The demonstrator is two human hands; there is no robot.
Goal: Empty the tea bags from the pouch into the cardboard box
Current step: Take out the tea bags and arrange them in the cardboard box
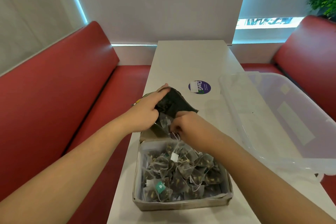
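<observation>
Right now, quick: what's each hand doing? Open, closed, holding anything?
Left hand: grips the pouch, its mouth tipped toward the cardboard box.
Right hand: fingers curled, pinching a tea bag at the pouch mouth.

pouch [172, 102] mouth partly behind right hand [189, 125], tub [291, 114] cropped right

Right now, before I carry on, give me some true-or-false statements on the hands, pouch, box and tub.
1. The left hand grips the pouch. True.
2. The cardboard box is empty. False: many tea bags lie in it.
3. The clear tub stands right of the box. True.
4. The right hand lies flat on the table. False: it pinches tea bag strings at the pouch's mouth.
</observation>
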